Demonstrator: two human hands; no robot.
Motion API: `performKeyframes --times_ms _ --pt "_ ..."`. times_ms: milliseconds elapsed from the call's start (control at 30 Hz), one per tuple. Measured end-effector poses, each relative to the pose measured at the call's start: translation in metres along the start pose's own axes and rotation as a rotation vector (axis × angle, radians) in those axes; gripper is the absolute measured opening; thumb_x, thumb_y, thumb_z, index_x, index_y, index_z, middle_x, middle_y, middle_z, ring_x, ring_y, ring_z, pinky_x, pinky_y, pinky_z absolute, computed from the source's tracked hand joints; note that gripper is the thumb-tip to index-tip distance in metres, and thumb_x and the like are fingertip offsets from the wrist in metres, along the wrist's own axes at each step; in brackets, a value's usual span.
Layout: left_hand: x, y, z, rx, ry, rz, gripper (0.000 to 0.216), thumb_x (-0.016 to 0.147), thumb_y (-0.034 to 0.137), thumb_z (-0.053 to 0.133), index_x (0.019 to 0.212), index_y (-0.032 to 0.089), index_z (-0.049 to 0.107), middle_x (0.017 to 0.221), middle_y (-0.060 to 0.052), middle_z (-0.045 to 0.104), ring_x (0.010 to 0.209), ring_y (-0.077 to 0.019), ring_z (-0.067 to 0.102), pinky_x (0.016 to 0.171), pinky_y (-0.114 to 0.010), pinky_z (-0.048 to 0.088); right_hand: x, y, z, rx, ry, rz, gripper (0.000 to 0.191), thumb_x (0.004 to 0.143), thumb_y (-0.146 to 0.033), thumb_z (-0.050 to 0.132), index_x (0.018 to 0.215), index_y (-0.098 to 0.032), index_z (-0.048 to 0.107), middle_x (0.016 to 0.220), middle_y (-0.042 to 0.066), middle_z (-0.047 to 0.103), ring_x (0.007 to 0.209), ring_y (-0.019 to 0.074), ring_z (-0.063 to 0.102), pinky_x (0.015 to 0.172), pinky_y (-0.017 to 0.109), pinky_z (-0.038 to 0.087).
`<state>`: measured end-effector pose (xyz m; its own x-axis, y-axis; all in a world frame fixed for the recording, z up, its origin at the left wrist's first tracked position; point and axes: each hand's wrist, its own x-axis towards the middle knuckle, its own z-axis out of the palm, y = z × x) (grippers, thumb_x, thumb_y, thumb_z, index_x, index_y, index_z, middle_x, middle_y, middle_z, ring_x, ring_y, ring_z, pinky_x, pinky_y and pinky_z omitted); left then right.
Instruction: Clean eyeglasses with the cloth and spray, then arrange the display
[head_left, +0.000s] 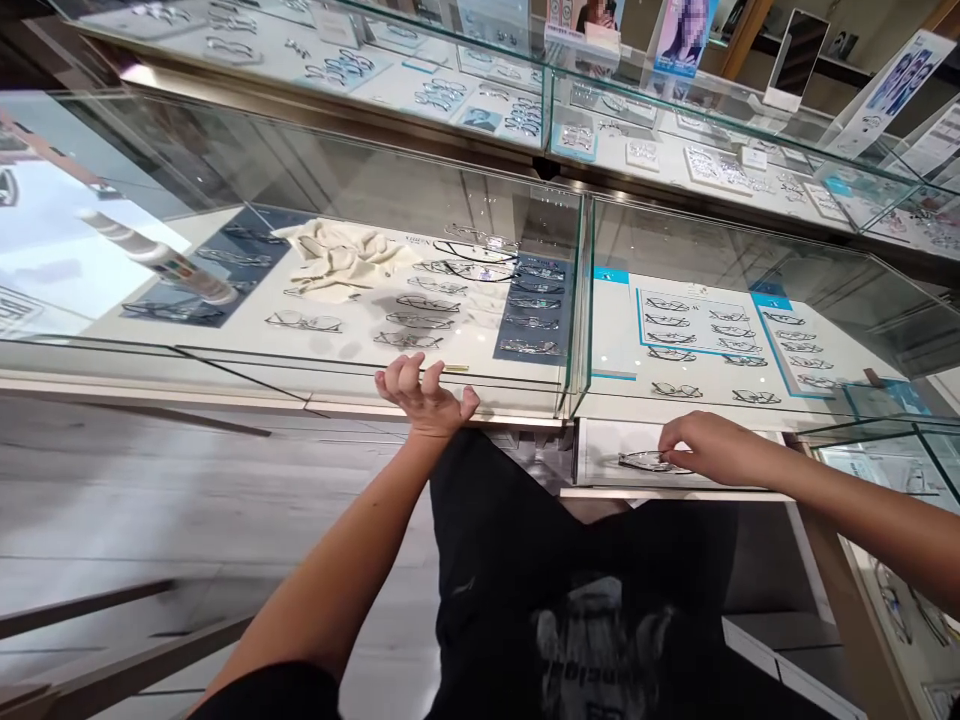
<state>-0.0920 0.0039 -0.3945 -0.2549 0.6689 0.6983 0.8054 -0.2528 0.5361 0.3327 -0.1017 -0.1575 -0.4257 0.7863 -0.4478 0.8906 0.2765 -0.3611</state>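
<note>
My left hand (424,392) rests on the front edge of a glass display case (300,400), fingers curled against the glass, nothing visible in it. My right hand (709,447) reaches into an open tray (600,470) below the right-hand case and its fingers pinch a pair of glasses (646,461) lying there. Inside the left case lie several rows of glasses (427,305) and a crumpled cream cloth (337,258).
The right-hand case holds several glasses on a white pad with blue borders (705,325). A second row of glass cases (525,100) with more eyewear stands behind. Display cards (892,85) stand at the back right. Grey floor (150,520) lies at the left.
</note>
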Motion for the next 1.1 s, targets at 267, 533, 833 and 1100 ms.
performKeyframes --times_ms 267,533,833,1100 --pt "0.000 -0.009 -0.003 -0.032 -0.020 -0.036 0.061 0.062 0.052 0.072 0.113 0.026 0.053 0.136 -0.022 0.049 0.147 -0.0478 0.030 0.122 -0.072 0.005 0.079 0.045 0.051 -0.194 0.147 0.132 0.027 0.100 -0.018 0.055 0.096 -0.018 0.081 0.109 0.011 0.082 0.104 0.0261 0.072 0.086 0.033 0.048" --pt "-0.001 -0.031 0.003 0.044 -0.005 0.031 0.062 0.061 0.063 0.071 0.105 0.024 0.050 0.127 -0.021 0.049 0.139 -0.0442 0.032 0.122 -0.074 0.001 0.168 0.065 0.034 -0.286 0.375 0.095 0.034 0.103 -0.013 0.046 0.109 -0.011 0.080 0.117 0.017 0.078 0.117 0.0291 0.063 0.101 0.040 0.042" --pt "-0.009 -0.046 0.007 0.121 0.121 0.212 0.070 0.058 0.069 0.068 0.108 0.023 0.050 0.120 -0.019 0.051 0.133 -0.0460 0.037 0.117 -0.081 0.008 0.212 0.079 0.054 -0.322 0.432 -0.001 0.035 0.103 -0.010 0.045 0.116 -0.010 0.078 0.124 0.017 0.077 0.127 0.0296 0.057 0.106 0.042 0.038" --pt "-0.012 -0.050 0.003 0.122 0.160 0.261 0.070 0.063 0.068 0.070 0.116 0.025 0.054 0.124 -0.021 0.053 0.136 -0.0484 0.040 0.120 -0.080 0.012 0.215 0.088 0.062 -0.313 0.425 -0.017 0.037 0.104 -0.018 0.045 0.124 -0.011 0.075 0.138 0.017 0.072 0.135 0.0317 0.054 0.113 0.047 0.038"
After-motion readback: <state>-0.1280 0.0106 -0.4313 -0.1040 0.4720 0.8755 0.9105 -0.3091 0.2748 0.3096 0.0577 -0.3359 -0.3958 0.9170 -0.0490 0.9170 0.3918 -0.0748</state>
